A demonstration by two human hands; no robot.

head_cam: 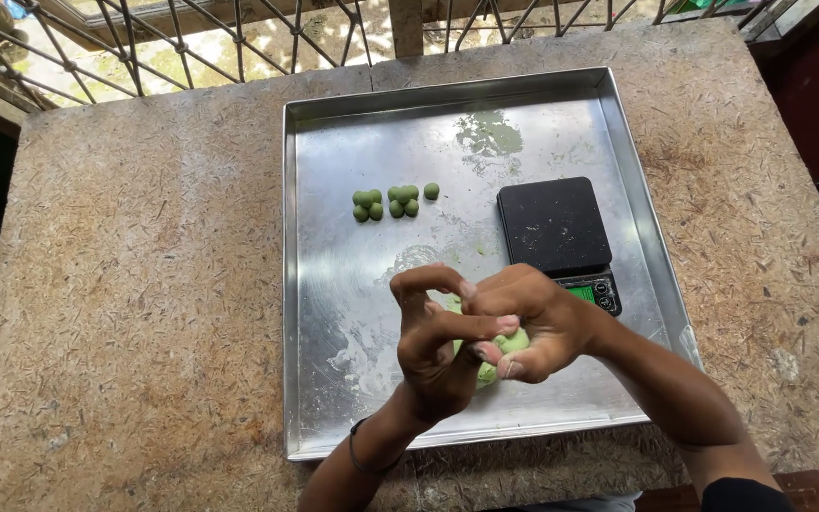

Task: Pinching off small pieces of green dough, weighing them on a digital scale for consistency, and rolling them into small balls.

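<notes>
Hands meet over the near part of a metal tray point(300, 284) in the head view. Left hand point(433, 346) and right hand point(528, 327) both have their grip closed on a lump of green dough point(509, 343), fingers pinching at it together. Further back on the tray sits a little cluster of green dough balls point(391, 201), with a black kitchen scale point(554, 228) just right of them. Tray rests on a rough table point(135, 284).
</notes>
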